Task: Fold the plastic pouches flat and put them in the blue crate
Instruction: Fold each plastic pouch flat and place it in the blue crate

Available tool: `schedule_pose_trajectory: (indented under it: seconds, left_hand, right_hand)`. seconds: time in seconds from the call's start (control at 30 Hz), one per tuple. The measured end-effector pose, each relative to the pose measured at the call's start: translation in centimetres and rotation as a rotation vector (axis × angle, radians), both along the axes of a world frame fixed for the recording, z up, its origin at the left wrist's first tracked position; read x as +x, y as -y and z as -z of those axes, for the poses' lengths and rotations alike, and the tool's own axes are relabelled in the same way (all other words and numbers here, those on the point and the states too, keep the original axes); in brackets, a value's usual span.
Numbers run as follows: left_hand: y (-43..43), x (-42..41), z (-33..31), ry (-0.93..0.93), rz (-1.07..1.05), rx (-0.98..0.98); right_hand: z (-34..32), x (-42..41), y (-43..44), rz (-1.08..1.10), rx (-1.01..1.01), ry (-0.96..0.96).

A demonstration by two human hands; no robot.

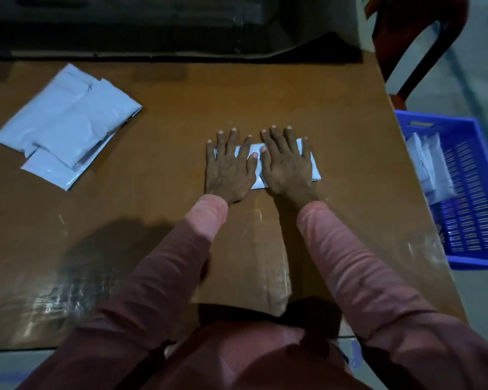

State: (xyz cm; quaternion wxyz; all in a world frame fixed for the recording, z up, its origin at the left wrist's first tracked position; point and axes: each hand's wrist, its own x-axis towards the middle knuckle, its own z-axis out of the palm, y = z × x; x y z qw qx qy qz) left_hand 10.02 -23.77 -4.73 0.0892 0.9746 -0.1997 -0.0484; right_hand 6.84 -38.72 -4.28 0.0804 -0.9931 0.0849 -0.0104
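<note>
A: Head view: where did we find the folded pouch?
B: On the counter, pressed beneath left grip and right grip, fingers straight and spread. We noted the blue crate off the counter's right edge.

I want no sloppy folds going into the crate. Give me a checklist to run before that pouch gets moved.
1. Hold on the work: ok; left hand and right hand press the folded pouch with straight fingers.
2. Fold flat: cannot tell; the hands cover most of it.
3. Room in the blue crate: ok; bare floor shows beside the stored pouches.
4. Way to the crate: ok; only bare table lies between.
5. Next pouches ready: ok; the pouch stack lies at far left.
</note>
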Motion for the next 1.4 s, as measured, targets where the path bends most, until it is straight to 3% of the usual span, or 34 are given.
schedule_pose_trajectory:
  seconds: [0.1, 0.23, 0.53, 0.73, 0.9, 1.1, 1.4]
  left_hand:
    - [-0.7, 0.6, -1.1, -0.115, 0.034, -0.095]
    - [-1.3, 1.8, -3.8, -0.076, 0.148, -0.086]
    - [-0.3, 2.5, -9.3, -0.107, 0.252, -0.059]
    - [1.6, 0.3, -12.3, -0.194, 0.39, -0.202]
    - [5.0, -1.7, -13.9, -0.083, 0.546, -0.207]
    - [10.5, -2.2, -15.7, 0.254, 0.694, -0.021]
    - [22.0, -5.8, -15.2, 0.336, 0.97, -0.113]
  right_hand:
    - [-0.4, 0.1, 0.2, -0.014, 0.079, -0.001]
    - [-1.8, -1.0, 1.3, 0.035, 0.205, 0.158]
    - [-7.1, -2.8, 6.0, -0.096, 0.284, 0.003]
    - [-10.5, -6.8, 7.6, -0.077, 0.231, -0.018]
    - [-11.9, -10.8, 8.1, 0.016, 0.217, 0.025]
    - [-13.4, -15.4, 11.2, 0.239, 0.111, 0.203]
    - [-12.5, -23.4, 17.5, 0.476, 0.001, 0.363]
